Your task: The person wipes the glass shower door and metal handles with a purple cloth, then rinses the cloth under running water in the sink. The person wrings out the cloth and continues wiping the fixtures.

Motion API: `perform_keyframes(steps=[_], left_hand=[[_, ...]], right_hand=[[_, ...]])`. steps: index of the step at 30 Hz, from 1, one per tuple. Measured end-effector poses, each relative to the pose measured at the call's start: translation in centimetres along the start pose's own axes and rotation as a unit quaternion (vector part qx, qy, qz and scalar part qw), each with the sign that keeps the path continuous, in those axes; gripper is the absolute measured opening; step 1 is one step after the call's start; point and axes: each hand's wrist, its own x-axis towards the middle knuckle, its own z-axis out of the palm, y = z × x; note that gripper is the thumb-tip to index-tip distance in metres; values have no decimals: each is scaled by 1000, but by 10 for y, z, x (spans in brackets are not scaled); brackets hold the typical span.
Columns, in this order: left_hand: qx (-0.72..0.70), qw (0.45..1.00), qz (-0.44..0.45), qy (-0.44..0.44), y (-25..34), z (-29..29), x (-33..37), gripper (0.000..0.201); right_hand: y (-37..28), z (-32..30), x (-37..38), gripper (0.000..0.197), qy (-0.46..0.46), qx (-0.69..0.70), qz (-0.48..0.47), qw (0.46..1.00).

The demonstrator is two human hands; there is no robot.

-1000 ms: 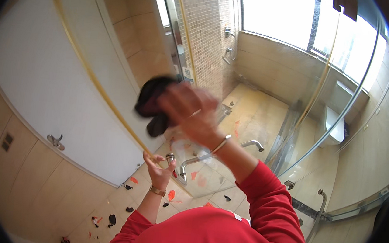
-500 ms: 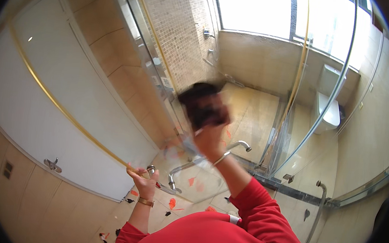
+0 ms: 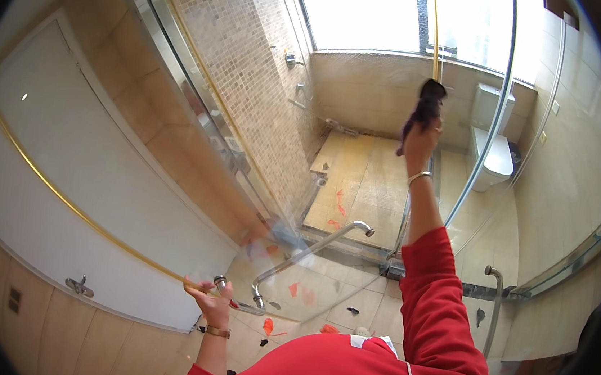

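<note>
My right hand [image 3: 420,147], arm stretched up and forward, grips a dark cloth [image 3: 429,102] in front of the shower glass, close to the gold-edged strip under the window. Low on the left, my left hand [image 3: 211,305] holds the gold-trimmed edge of a clear glass door [image 3: 349,286], thumb and fingers on either side of it. Right beside that hand is the end of a bent metal door handle [image 3: 309,252]. Whether the cloth touches the glass I cannot tell.
A white door [image 3: 90,189] fills the left side. Beyond the glass lie a tiled shower floor [image 3: 370,172] and a white toilet [image 3: 490,151]. Orange-red scraps [image 3: 269,327] and dark bits are scattered on the floor. Another bent metal handle [image 3: 495,307] stands at right.
My right hand has swept the cloth up and to the right, from the middle toward the window. My left hand keeps its hold on the door edge. The view has shifted slightly.
</note>
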Motion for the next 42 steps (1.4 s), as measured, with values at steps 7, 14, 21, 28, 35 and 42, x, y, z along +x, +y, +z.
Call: perform_keyframes(steps=[7, 14, 21, 28, 35, 42], left_hand=[[42, 999, 2, 6, 0, -2, 4, 98], [4, 1000, 11, 4, 1, 2, 7, 98], [-11, 1000, 10, 12, -5, -2, 6, 97], [-1, 1000, 14, -4, 1, 0, 12, 97], [45, 999, 18, -4, -1, -3, 15, 98], [27, 999, 21, -10, -10, -10, 15, 96]], right_hand=[[-58, 6, -124, 65, -21, 47, -52, 997], [-133, -46, -335, 46, -398, 152, -489, 762], [-69, -42, -286, 31, -364, 98, -399, 836], [56, -28, -289, 61, -140, 47, 27, 989], [-3, -25, -416, 39, -192, 113, 267, 938], [-103, -56, -487, 39, -384, 137, 726, 554]])
